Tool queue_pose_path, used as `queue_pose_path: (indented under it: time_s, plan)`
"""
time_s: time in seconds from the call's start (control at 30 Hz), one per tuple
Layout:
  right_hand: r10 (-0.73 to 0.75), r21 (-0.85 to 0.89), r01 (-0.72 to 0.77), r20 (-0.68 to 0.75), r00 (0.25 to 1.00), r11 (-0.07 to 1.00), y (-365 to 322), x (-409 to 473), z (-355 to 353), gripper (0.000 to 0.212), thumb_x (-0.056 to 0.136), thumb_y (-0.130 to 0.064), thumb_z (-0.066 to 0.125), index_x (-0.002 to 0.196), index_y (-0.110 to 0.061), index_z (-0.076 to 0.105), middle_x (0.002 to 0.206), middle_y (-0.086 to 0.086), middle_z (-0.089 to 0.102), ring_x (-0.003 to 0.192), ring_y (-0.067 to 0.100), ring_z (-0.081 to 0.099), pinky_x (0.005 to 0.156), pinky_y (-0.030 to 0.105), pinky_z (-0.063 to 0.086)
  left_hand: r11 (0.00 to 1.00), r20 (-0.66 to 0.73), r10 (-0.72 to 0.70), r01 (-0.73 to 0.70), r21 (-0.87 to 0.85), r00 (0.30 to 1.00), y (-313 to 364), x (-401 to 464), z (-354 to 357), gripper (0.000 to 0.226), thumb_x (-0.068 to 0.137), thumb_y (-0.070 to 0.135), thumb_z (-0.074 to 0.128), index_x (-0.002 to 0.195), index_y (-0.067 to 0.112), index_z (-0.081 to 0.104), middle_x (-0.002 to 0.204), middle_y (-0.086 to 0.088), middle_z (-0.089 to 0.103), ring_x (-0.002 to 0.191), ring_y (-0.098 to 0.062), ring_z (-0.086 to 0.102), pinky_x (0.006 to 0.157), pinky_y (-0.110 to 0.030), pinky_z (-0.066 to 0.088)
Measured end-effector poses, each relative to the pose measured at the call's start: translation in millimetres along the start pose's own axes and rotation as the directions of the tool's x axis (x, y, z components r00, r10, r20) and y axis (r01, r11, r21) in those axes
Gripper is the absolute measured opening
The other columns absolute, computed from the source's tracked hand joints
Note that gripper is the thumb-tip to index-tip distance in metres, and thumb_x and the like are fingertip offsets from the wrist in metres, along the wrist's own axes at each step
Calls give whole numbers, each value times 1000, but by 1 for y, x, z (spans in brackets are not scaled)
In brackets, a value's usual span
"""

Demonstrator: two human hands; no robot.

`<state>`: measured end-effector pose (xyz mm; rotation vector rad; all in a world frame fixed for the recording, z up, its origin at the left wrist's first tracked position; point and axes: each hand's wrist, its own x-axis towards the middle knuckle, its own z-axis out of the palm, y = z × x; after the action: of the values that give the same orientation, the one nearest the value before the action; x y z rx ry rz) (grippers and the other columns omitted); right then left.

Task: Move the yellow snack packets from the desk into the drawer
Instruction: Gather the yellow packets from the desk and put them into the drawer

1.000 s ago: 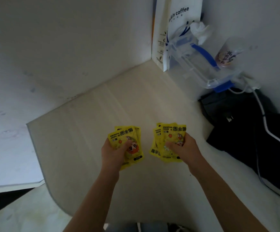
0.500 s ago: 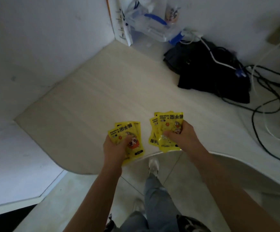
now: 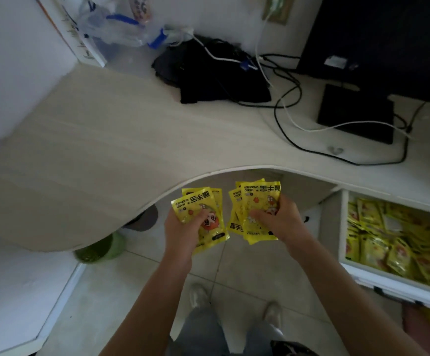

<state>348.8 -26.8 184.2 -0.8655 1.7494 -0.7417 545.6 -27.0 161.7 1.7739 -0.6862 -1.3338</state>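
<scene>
My left hand (image 3: pixel 181 233) grips a small stack of yellow snack packets (image 3: pixel 196 204), thumb across the top one. My right hand (image 3: pixel 281 222) holds a second fanned stack of yellow packets (image 3: pixel 256 199). Both stacks hang in the air off the desk's curved front edge, above the floor. At the right, the white drawer (image 3: pixel 343 227) stands pulled out under the desk (image 3: pixel 106 140), and several yellow packets (image 3: pixel 393 240) lie in it. The drawer is to the right of my right hand.
Black cables (image 3: pixel 285 119) and a white cable run over the desk's right part, next to a black box (image 3: pixel 355 111) and a black bag (image 3: pixel 216 78). A clear plastic container (image 3: pixel 116 29) stands in the back corner. A green bin (image 3: pixel 98 249) sits under the desk.
Both hands have carried their packet stacks back off the desk, past its front edge. The view has swung right, and the open drawer has come into sight.
</scene>
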Motion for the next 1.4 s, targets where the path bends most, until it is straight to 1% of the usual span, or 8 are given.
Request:
queue_pose_path:
  time_s: [0.33,0.57,0.7,0.87,1.0,1.2,1.3,1.4]
  plan:
    - [75,28,-73,-107,991,997,116,-38,-185,33,74,-12,76,100,-18,57,93,0,67,85,17,66,71,33,56,998,126,-25,18,59,992,-75,-130,159,26,79,17,77,103,20,67,92,5,74,79,-7,70,57,-21,49]
    - [135,46,-128,-197,971,991,190,-57,-312,28,75,-9,76,95,-16,59,89,-1,66,76,12,63,60,26,52,984,236,-161,136,117,958,-128,-200,271,22,80,15,76,100,18,69,94,-2,76,89,-22,72,83,-46,57]
    - [208,61,-199,-271,940,978,219,-48,-359,39,74,-15,79,107,-9,60,97,4,66,87,22,64,71,31,53,971,282,-234,209,117,930,-143,-208,321,21,81,11,74,102,15,71,95,-6,76,91,-27,73,83,-51,58]
    - [291,219,-232,-294,911,948,243,-14,-391,27,74,-8,77,97,-11,62,98,8,68,87,25,65,77,37,56,955,303,-294,271,118,906,-156,-192,372,24,83,8,71,106,15,69,101,-9,75,93,-27,71,79,-44,59]
    - [424,365,-309,-294,856,878,270,23,-402,47,68,-13,81,111,-9,64,105,11,69,95,28,67,84,44,57,938,256,-343,317,138,904,-168,-170,404,27,82,8,72,108,15,68,103,-9,74,93,-28,71,84,-48,57]
    - [395,126,-375,-316,862,918,288,72,-399,48,71,-24,80,111,-8,60,103,8,67,93,26,65,71,32,52,940,159,-255,206,270,954,-181,-149,454,41,85,15,71,123,10,57,109,-8,67,73,-11,63,51,-24,46]
    - [391,68,-389,-307,868,919,297,85,-396,49,72,-26,80,112,-8,57,102,7,66,92,25,64,74,36,55,903,142,-251,179,391,958,-182,-136,464,32,88,20,68,117,9,57,106,-5,66,72,-12,60,49,-22,41]
    - [359,-98,-392,-247,900,915,311,86,-401,43,76,-28,77,112,-9,60,96,5,66,82,20,62,56,25,48,765,227,-167,-19,643,959,-184,-127,463,31,92,22,62,120,10,57,114,-7,66,84,-18,58,65,-27,46]
